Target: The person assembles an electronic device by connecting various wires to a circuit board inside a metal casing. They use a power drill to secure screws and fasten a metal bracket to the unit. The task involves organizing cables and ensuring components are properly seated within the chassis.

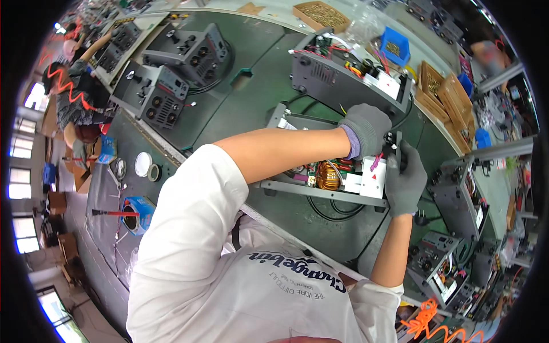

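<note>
An open grey machine [320,192] is worked on at a green bench [229,123], directly in front of the wearer, with both gloved hands brought to its right end. The left hand [368,126] is reached across the machine's far side with its fingers curled; whether anything is pinched in them cannot be told. A dark end panel [398,142] appears to be gripped by the right hand [406,182], whose fingers are bent around it.

Inside, a copper coil [329,176] and a white plate [373,178] are seen in place, so much of the inner fitting is judged done. The top is uncovered and a purple wire [376,163] is exposed near the right end; the end panel's fixing, the wiring there and the covering are judged unfinished.

On the far side, a second machine [329,86] is likewise left uncovered, its wires showing. At left, two cased machines, one nearer [163,100] and one farther [197,54], are judged further along.
</note>
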### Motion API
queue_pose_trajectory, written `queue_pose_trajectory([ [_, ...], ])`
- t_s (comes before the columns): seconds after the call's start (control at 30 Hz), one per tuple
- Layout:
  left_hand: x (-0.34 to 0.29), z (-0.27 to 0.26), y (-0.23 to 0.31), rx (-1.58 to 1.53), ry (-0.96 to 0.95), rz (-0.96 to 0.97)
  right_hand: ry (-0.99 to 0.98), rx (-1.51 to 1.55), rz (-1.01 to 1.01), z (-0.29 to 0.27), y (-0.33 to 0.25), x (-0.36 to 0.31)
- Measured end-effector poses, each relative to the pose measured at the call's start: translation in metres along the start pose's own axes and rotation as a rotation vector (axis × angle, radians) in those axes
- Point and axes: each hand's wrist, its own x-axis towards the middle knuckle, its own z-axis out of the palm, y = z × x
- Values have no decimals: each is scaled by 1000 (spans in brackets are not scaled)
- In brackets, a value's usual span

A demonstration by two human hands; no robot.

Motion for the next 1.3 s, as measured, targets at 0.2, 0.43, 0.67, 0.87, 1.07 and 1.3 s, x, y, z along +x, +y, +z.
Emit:
queue_pose_trajectory([
  [0.2,5,-22,-36,-171,-29,202,-4,3,-26,1,-5,-1],
  [0.43,-15,-45,-60,38,291,-416,-129,-105,-481,-18,-9,8],
  [0.67,-26,-45,-34,-189,247,551,-86,-149,-385,-6,-3,16],
  [0.87,-31,-40,-30,-592,-59,494,49,-41,-335,-3,-3,14],
  [1.07,-28,-21,-29,-493,-87,481,138,28,-245,-4,-3,9],
  [1.3,-17,3,-11,-618,115,-114,150,-45,-228,-4,-1,7],
])
